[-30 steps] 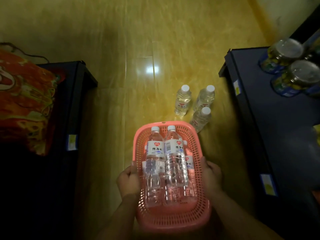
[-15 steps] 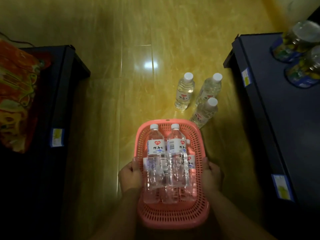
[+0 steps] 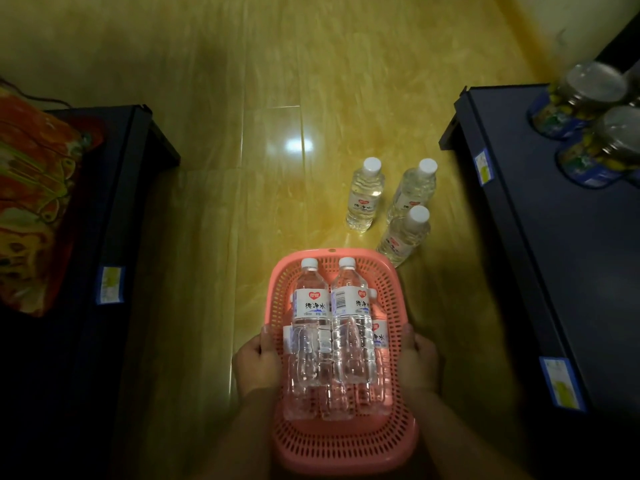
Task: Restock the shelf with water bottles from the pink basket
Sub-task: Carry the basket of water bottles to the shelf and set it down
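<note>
A pink perforated basket (image 3: 341, 445) is held low in front of me over the yellow floor. My left hand (image 3: 258, 363) grips its left rim and my right hand (image 3: 419, 363) grips its right rim. Several clear water bottles lie in it, caps pointing away; the two top ones (image 3: 308, 327) (image 3: 351, 323) show white labels. Three more water bottles (image 3: 365, 195) (image 3: 414, 188) (image 3: 403, 237) stand upright on the floor just beyond the basket, near the dark shelf (image 3: 561, 237) on the right.
Two jars with metal lids (image 3: 581, 98) (image 3: 609, 147) stand on the right shelf's far end. Price tags (image 3: 483, 166) (image 3: 559, 388) are stuck along its edge. Another dark shelf (image 3: 114, 209) on the left carries an orange patterned packet (image 3: 31, 202). Glossy floor runs between them.
The view has shifted slightly; the shelves and floor bottles sit a little differently in frame. Both hands keep their grip on the basket, which stays in front of me.
</note>
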Tool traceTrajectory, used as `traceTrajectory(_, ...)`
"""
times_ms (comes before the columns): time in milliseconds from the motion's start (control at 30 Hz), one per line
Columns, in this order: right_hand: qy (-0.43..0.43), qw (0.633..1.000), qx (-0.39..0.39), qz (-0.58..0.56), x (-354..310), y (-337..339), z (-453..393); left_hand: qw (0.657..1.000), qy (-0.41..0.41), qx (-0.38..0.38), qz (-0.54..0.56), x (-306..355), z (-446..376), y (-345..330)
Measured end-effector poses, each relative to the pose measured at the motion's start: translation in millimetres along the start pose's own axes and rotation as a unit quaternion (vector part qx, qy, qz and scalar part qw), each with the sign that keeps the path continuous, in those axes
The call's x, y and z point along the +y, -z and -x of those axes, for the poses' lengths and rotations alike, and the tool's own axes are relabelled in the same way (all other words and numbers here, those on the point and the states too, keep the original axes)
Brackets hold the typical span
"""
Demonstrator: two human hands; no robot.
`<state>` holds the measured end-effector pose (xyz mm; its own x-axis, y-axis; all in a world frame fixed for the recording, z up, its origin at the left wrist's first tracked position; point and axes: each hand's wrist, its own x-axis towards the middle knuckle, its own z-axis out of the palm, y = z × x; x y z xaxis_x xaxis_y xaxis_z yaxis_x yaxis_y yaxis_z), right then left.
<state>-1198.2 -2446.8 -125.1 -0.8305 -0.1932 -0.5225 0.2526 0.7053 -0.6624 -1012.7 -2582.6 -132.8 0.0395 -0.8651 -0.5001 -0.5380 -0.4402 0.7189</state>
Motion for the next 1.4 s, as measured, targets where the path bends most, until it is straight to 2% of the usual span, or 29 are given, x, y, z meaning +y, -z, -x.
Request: traceTrajectory(1400,0.019,0.999,0.006,0.03,7.6,-5.2,1.7,0.999,-0.035,-0.012,-0.004,-3.9,-2.5,2.3)
